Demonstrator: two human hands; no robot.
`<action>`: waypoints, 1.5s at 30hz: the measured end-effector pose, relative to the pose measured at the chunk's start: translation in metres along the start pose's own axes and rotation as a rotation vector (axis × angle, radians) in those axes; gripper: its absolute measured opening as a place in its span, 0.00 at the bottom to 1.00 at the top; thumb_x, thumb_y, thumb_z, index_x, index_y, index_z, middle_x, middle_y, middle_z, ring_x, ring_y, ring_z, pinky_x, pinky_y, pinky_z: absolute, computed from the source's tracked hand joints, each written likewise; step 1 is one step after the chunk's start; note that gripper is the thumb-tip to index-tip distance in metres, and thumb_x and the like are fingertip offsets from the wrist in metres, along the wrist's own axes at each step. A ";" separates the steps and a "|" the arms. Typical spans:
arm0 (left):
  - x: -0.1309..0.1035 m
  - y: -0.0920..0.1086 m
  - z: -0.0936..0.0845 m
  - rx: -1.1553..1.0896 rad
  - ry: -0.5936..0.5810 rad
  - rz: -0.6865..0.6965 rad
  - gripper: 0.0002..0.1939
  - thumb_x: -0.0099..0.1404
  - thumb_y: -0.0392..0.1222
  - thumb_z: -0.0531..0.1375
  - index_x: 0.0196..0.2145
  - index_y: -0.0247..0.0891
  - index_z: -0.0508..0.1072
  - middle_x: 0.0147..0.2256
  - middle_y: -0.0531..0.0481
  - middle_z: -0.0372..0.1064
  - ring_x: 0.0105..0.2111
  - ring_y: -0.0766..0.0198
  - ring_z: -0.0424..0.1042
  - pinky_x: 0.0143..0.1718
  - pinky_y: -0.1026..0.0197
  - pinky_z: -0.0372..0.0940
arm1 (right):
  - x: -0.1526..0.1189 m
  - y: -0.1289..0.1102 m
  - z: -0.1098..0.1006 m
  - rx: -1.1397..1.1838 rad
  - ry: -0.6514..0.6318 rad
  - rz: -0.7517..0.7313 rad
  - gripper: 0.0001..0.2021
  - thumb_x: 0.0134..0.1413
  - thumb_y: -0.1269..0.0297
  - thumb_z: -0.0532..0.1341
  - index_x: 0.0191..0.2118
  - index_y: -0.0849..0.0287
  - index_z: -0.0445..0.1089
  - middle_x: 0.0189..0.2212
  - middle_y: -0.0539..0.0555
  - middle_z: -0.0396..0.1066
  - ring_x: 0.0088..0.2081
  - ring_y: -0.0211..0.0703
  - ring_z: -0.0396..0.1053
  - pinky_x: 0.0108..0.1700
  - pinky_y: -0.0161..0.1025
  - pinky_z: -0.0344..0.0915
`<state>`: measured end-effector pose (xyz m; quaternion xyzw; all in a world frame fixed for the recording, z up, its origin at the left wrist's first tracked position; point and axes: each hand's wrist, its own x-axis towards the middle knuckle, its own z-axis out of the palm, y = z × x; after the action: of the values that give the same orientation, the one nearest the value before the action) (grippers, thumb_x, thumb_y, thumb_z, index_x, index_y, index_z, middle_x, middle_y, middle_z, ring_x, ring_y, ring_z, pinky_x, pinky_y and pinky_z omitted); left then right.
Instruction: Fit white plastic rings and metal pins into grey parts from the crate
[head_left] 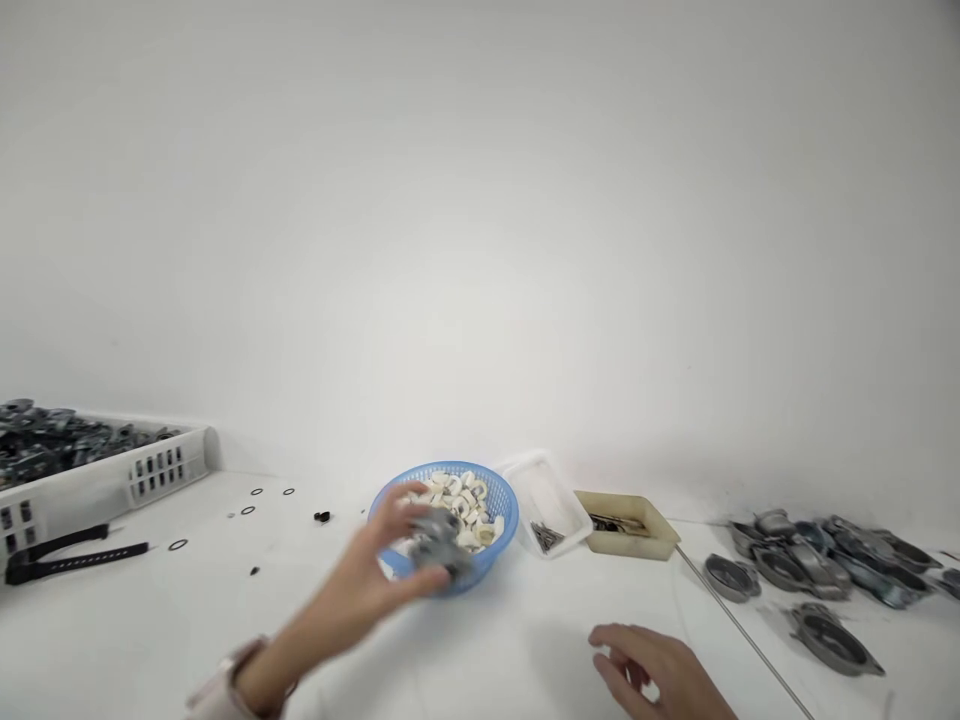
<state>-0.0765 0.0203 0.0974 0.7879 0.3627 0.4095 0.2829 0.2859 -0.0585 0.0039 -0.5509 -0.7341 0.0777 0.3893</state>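
Note:
A grey metal part (438, 540), blurred by motion, is held between the thumb and fingers of my left hand (386, 560). It hangs over the front left of a round blue basket (512, 508), which holds many white ring-like pieces (469, 500). To the right, my right hand (652, 668) is low over the white table (480, 650), its fingers curved and apart with nothing between them.
A white tray (551, 480) with small metal pins and a beige tray (660, 530) stand right of the basket. Grey castings (832, 638) lie far right. Far left are a white crate (97, 490) of dark parts, black-handled pliers (82, 565) and small rings (178, 545).

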 end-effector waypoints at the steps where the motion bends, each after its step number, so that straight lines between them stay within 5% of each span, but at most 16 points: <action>1: -0.009 0.008 0.030 -0.064 -0.083 -0.017 0.39 0.63 0.53 0.71 0.65 0.54 0.57 0.60 0.42 0.69 0.58 0.45 0.70 0.60 0.43 0.64 | -0.001 -0.003 0.002 0.046 0.001 0.020 0.08 0.60 0.54 0.63 0.38 0.46 0.80 0.28 0.51 0.79 0.28 0.48 0.77 0.32 0.39 0.75; 5: -0.030 0.009 0.113 -0.197 -0.275 -0.019 0.38 0.61 0.51 0.73 0.63 0.52 0.61 0.61 0.42 0.64 0.63 0.42 0.63 0.63 0.43 0.60 | -0.004 -0.005 0.007 0.314 -0.089 0.085 0.20 0.53 0.62 0.67 0.53 0.50 0.77 0.42 0.56 0.81 0.40 0.50 0.78 0.40 0.41 0.76; 9: -0.028 -0.005 0.137 -0.356 -0.307 0.027 0.33 0.64 0.54 0.70 0.61 0.49 0.63 0.57 0.42 0.65 0.59 0.44 0.65 0.61 0.45 0.61 | -0.008 0.009 0.003 0.460 -0.231 0.130 0.38 0.49 0.67 0.69 0.67 0.48 0.65 0.61 0.58 0.72 0.56 0.54 0.72 0.57 0.49 0.71; 15: -0.031 -0.016 0.135 -0.273 -0.291 -0.060 0.37 0.58 0.51 0.73 0.61 0.50 0.64 0.56 0.43 0.66 0.58 0.43 0.63 0.58 0.46 0.61 | -0.018 0.002 0.017 0.424 -0.332 0.241 0.49 0.41 0.73 0.75 0.69 0.41 0.60 0.66 0.56 0.65 0.62 0.59 0.68 0.60 0.51 0.69; 19: -0.029 -0.008 0.130 -0.246 -0.240 -0.301 0.41 0.50 0.43 0.75 0.58 0.51 0.62 0.49 0.46 0.72 0.51 0.46 0.68 0.51 0.48 0.64 | -0.020 -0.012 0.030 0.136 -0.219 -0.073 0.50 0.43 0.61 0.79 0.71 0.40 0.57 0.70 0.58 0.59 0.67 0.64 0.62 0.62 0.53 0.68; 23: -0.020 0.000 0.125 -0.684 -0.316 -0.592 0.24 0.60 0.51 0.70 0.49 0.43 0.66 0.35 0.50 0.74 0.36 0.55 0.76 0.39 0.55 0.69 | -0.021 -0.024 0.028 -0.102 -0.038 -0.456 0.52 0.49 0.49 0.75 0.74 0.46 0.49 0.69 0.64 0.58 0.66 0.65 0.62 0.58 0.51 0.73; 27: -0.020 -0.002 0.129 -0.906 -0.446 -0.681 0.23 0.66 0.61 0.63 0.46 0.39 0.70 0.34 0.44 0.78 0.29 0.57 0.79 0.35 0.57 0.71 | -0.021 -0.034 0.024 -0.242 -0.011 -0.568 0.43 0.57 0.52 0.71 0.73 0.48 0.52 0.67 0.62 0.62 0.64 0.60 0.66 0.57 0.47 0.74; 32: -0.025 -0.002 0.133 -0.914 -0.465 -0.690 0.31 0.67 0.67 0.60 0.52 0.36 0.73 0.34 0.40 0.81 0.28 0.56 0.80 0.35 0.58 0.73 | -0.017 -0.034 0.029 -0.257 0.050 -0.610 0.33 0.60 0.62 0.67 0.69 0.54 0.59 0.61 0.64 0.69 0.58 0.58 0.72 0.53 0.48 0.76; 35: -0.025 -0.002 0.132 -0.797 -0.493 -0.685 0.35 0.66 0.72 0.57 0.49 0.36 0.76 0.32 0.40 0.81 0.26 0.57 0.79 0.31 0.59 0.71 | -0.017 -0.032 0.031 -0.210 0.078 -0.584 0.34 0.55 0.63 0.70 0.66 0.56 0.61 0.56 0.64 0.73 0.54 0.58 0.75 0.51 0.47 0.77; 39: -0.023 -0.008 0.131 -0.687 -0.613 -0.683 0.47 0.66 0.81 0.42 0.34 0.31 0.78 0.26 0.37 0.78 0.22 0.57 0.77 0.25 0.61 0.67 | -0.018 -0.027 0.032 -0.033 0.101 -0.437 0.39 0.44 0.63 0.74 0.63 0.55 0.63 0.52 0.60 0.76 0.49 0.58 0.78 0.49 0.44 0.78; 41: -0.021 -0.011 0.129 -0.610 -0.674 -0.680 0.51 0.65 0.81 0.36 0.38 0.31 0.77 0.24 0.39 0.76 0.18 0.59 0.72 0.20 0.63 0.59 | -0.017 -0.023 0.035 0.114 0.086 -0.317 0.37 0.42 0.62 0.75 0.60 0.52 0.65 0.50 0.57 0.78 0.47 0.56 0.79 0.48 0.42 0.78; 45: -0.019 -0.008 0.122 -0.205 -0.481 -0.400 0.43 0.71 0.75 0.40 0.45 0.34 0.77 0.26 0.46 0.75 0.21 0.60 0.69 0.26 0.61 0.60 | -0.012 -0.016 0.042 0.383 -0.034 -0.037 0.28 0.45 0.58 0.74 0.53 0.54 0.72 0.46 0.55 0.81 0.46 0.56 0.79 0.51 0.44 0.77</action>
<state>0.0171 -0.0083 0.0210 0.7425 0.3901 0.1821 0.5132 0.2473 -0.0618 -0.0217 -0.4516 -0.7224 0.2181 0.4760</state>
